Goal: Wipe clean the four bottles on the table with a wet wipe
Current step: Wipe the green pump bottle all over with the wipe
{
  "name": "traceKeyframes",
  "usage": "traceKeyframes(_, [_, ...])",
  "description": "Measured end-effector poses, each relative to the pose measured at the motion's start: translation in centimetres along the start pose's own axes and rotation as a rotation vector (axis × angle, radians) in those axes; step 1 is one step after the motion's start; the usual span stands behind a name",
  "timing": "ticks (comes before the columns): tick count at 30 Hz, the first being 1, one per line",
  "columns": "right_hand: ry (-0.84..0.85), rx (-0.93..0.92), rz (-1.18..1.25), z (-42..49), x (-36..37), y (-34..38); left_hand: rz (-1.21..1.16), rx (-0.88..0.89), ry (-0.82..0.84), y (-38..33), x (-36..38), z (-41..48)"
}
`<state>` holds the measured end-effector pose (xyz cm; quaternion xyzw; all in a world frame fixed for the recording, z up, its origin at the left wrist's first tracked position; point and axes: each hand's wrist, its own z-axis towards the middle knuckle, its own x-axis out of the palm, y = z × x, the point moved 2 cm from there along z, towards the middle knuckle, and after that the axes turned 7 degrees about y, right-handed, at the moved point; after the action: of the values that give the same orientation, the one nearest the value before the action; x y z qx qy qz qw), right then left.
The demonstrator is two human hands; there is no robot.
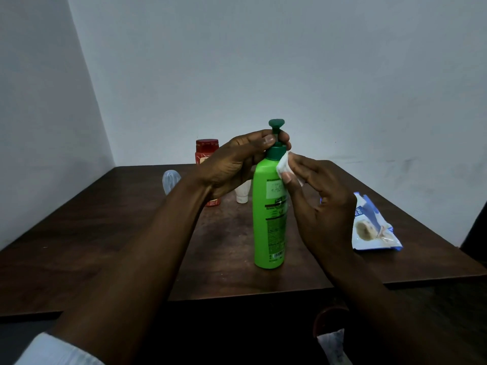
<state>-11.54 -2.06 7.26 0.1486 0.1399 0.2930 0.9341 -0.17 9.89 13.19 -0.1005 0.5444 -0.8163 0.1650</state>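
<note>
- Your green bottle (267, 219) stands upright near the middle of the table (105, 233), long axis vertical, pump head on top.
- It is bright green plastic with a darker green pump, its printed label and barcode facing you.
- Your left hand (232, 162) curls thumb and fingers round the pump neck.
- Your right hand (324, 204) pinches a folded white wet wipe (283, 167) against the bottle's right shoulder.
- Behind stand a red jar (207, 148), a clear bottle (170, 180) and what seems a white tube (242, 193).
</note>
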Motion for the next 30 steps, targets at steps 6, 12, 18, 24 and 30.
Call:
traceKeyframes(6, [0.047,-0.096,-0.062,0.2,0.0,0.6,0.204,-0.031,-0.124,-0.5,-0.6,0.0])
traceKeyframes(12, [0.103,-0.09,-0.095,1.3,-0.2,1.6,0.412,-0.063,-0.201,-1.7,-0.3,-0.2])
traceKeyframes(18, [0.182,-0.081,-0.229,2.9,0.7,2.9,0.467,-0.068,-0.245,-2.0,0.1,-0.1])
traceKeyframes(24, [0.149,-0.028,-0.212,2.7,-0.4,2.0,0.515,0.005,-0.395,-2.0,0.5,0.3])
traceKeyframes(30, [0.117,0.112,-0.106,2.6,-1.5,0.9,0.575,-0.138,-0.289,-2.9,-0.4,-0.2])
